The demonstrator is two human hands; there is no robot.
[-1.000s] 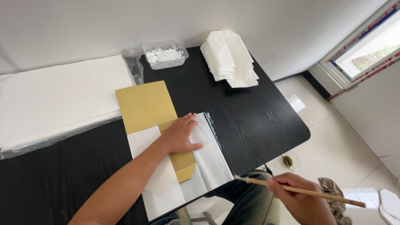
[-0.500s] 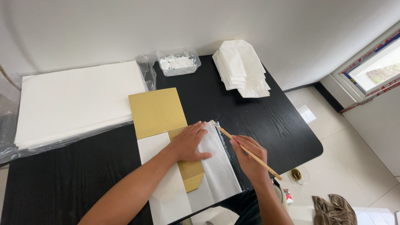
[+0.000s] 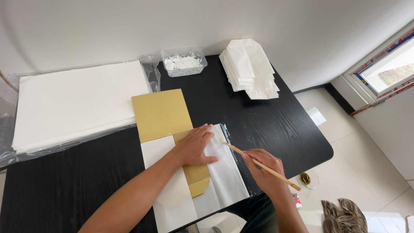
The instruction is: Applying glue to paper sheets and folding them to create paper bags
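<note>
Fingers of the right hand (image 3: 263, 166) pinch a thin wooden brush (image 3: 258, 162), so that grip is closed tight around the stick. Its tip touches the right edge of the folded white paper (image 3: 224, 172), just beside the left hand. The other end of the stick points out past the edge of the tabletop (image 3: 267, 125).

Next to it, the left hand (image 3: 196, 146) lies flat with its fingers spread. It holds nothing in its grip; it only presses down on the white paper and on the tan card piece (image 3: 196, 174) tucked under the fold. A second white sheet (image 3: 170, 194) lies to the left of that card piece, under the forearm.

A bit farther up, a bigger tan cardboard square (image 3: 161, 113) lies flat on the black tabletop, touching the top of the white sheet.

Farther back on the left, a big stack of white paper (image 3: 77, 101) sits on clear plastic wrap (image 3: 151, 71). At the back sits a clear plastic tub (image 3: 184, 61) with white paste in it. To its right is a pile of folded white paper bags (image 3: 249, 69).

Down on the floor, near the right hand, stands a small glass jar (image 3: 305, 178).
</note>
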